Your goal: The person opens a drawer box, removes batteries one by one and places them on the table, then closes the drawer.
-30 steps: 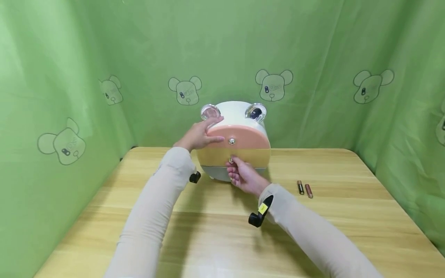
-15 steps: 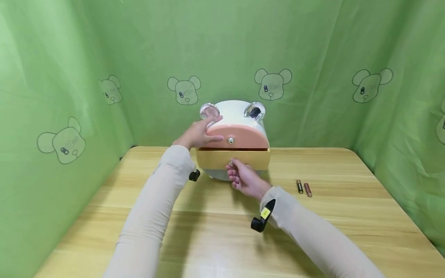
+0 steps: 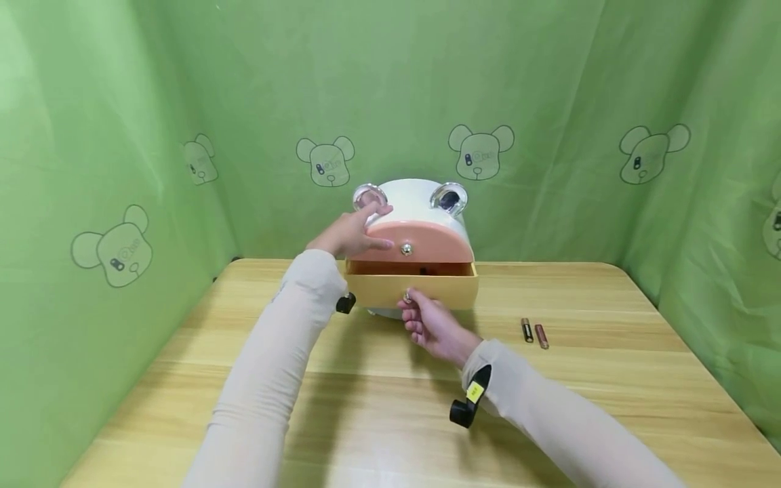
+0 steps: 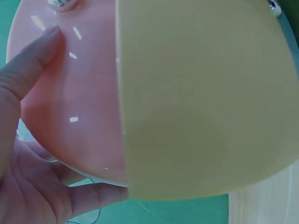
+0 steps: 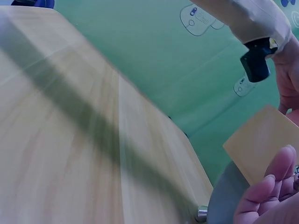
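Yellow drawer farther out, wider open above

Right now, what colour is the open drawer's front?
Yellow; the drawer front shows best in the head view.

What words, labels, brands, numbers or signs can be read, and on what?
Nothing legible.
Yellow wrist-strap label: marks too blurred.
Bear-head curtain prints: lettering on faces too blurred.
Black battery, reddish battery: any print too small.
Yellow drawer, pink drawer: fronts show none.

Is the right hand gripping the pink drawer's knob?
No, the right hand pinches the knob of the yellow drawer, below the pink drawer.
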Action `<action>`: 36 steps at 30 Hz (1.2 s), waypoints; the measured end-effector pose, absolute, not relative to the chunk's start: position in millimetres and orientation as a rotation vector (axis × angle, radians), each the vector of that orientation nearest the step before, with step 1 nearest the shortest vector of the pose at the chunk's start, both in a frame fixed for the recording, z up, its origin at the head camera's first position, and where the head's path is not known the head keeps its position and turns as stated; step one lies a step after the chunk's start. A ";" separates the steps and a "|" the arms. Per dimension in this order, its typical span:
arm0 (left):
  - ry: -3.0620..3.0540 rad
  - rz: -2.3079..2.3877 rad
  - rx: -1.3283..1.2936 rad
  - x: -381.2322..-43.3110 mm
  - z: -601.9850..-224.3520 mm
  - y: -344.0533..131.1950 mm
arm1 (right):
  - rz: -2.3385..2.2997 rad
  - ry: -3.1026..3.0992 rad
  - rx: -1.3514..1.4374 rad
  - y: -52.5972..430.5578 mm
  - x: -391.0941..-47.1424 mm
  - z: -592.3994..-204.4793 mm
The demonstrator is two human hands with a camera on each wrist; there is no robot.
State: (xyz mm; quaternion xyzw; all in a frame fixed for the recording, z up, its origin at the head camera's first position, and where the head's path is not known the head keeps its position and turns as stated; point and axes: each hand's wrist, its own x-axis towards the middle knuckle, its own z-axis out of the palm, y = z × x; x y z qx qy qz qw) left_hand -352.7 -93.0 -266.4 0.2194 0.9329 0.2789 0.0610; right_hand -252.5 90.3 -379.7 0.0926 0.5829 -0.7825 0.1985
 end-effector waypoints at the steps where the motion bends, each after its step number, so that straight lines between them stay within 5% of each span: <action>1: 2.822 0.831 0.663 -351.9 -264.8 -92.4 | -2.191 1.633 0.264 90.1 -250.9 -379.4; 36: 2.791 0.628 0.648 -342.6 -248.1 -81.4 | -2.179 1.627 0.242 89.3 -218.4 -377.9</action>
